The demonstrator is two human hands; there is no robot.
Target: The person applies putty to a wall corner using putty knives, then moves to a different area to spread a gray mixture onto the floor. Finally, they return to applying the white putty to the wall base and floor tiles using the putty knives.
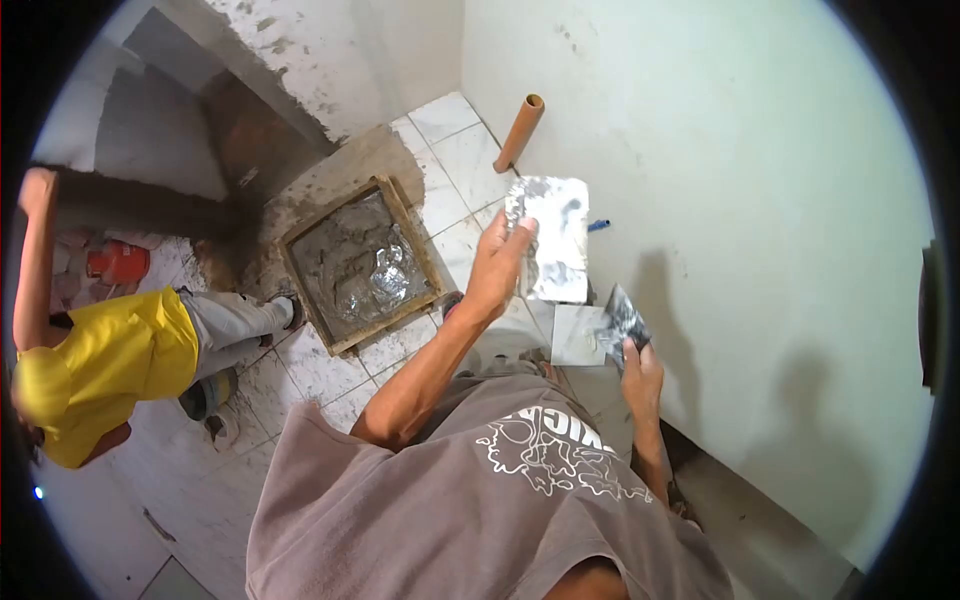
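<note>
In my left hand (497, 268) is a flat rectangular plate (562, 235), white with grey smears, raised in front of the wall with my thumb on its near face. Lower to the right, my right hand (642, 378) grips a putty knife (625, 320) with a grey-smeared, wide blade pointing up and away. The blade overlaps a white square tile (577, 337) near the foot of the wall. Both hands are closed on their tools, a short distance apart.
A wooden-framed box (362, 345) of wet grey mortar (350, 260) sits on the tiled floor. An orange pipe (519, 133) stands by the pale wall (740, 170). At left, a person in a yellow shirt (130, 350) has an arm raised near a red container (119, 262).
</note>
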